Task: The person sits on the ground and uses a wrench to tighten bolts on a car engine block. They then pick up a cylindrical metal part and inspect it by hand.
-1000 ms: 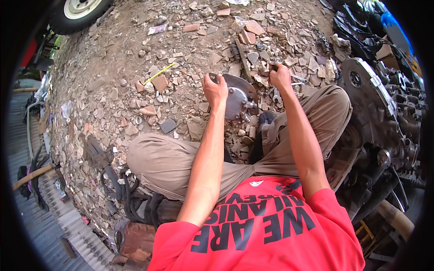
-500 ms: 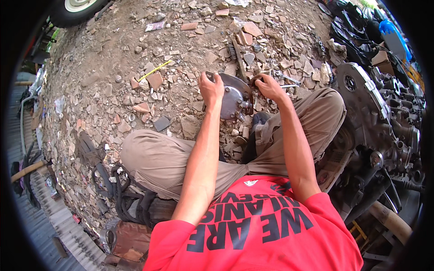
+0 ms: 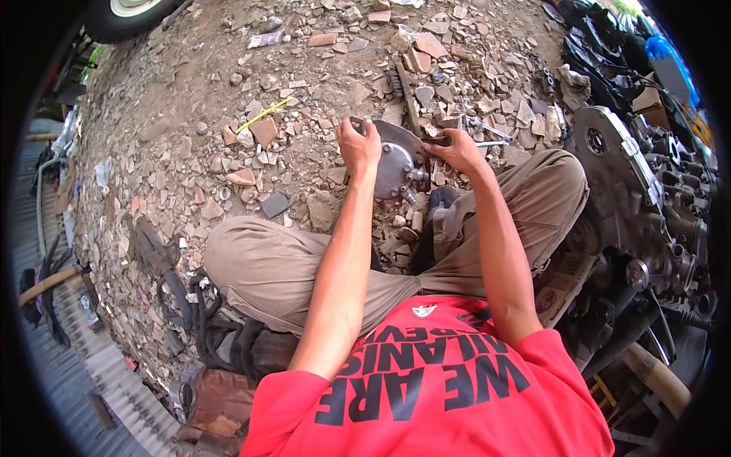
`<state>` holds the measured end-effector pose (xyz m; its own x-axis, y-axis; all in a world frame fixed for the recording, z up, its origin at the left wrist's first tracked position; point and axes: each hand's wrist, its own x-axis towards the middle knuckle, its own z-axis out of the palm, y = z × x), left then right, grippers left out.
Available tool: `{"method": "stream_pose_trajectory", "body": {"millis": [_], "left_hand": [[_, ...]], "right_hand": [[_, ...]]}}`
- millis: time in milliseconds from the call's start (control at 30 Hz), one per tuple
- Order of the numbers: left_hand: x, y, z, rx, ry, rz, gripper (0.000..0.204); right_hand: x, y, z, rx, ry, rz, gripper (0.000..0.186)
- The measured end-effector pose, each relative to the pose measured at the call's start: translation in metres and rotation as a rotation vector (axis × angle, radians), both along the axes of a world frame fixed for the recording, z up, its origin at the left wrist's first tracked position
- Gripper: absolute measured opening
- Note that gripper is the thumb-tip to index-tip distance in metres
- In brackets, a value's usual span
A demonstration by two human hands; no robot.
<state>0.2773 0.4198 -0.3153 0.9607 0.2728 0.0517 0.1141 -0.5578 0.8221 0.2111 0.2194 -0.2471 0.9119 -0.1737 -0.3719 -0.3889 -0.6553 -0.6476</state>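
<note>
A round, dull grey metal machine part stands tilted over the rubble between my knees. It has a bolted cover, a flange rim and small fittings at its lower right. My left hand is closed around the upper left of the rim, thumb on the near face. On the opposite side, my right hand pinches the right of the rim with bent fingers; some fingertips are hidden behind the metal. Just right of that hand lie several metal wrenches on the stones.
An engine block stands close by my right knee. Behind it are a blue container and dark parts. Broken tile and stones cover the ground, with a yellow strip on them. Black hoses lie by my left knee; a wheel is far left.
My right hand has shifted slightly down and closed its fingers nearer to the rim. The metal part has tilted a little, while my left hand keeps its hold.
</note>
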Motion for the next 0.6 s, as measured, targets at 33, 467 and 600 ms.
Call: {"method": "stream_pose_trajectory", "body": {"millis": [33, 467, 600], "left_hand": [[0.0, 0.0, 0.0, -0.003, 0.018, -0.006, 0.053], [-0.006, -0.002, 0.027, -0.046, 0.133, -0.127, 0.058], [-0.003, 0.001, 0.028, -0.019, 0.126, -0.083, 0.057]], "right_hand": [[0.0, 0.003, 0.002, -0.02, 0.017, 0.017, 0.039], [0.008, -0.01, -0.046, 0.362, 0.054, -0.014, 0.034], [0.025, 0.002, -0.025, 0.136, 0.083, 0.007, 0.03]]}}
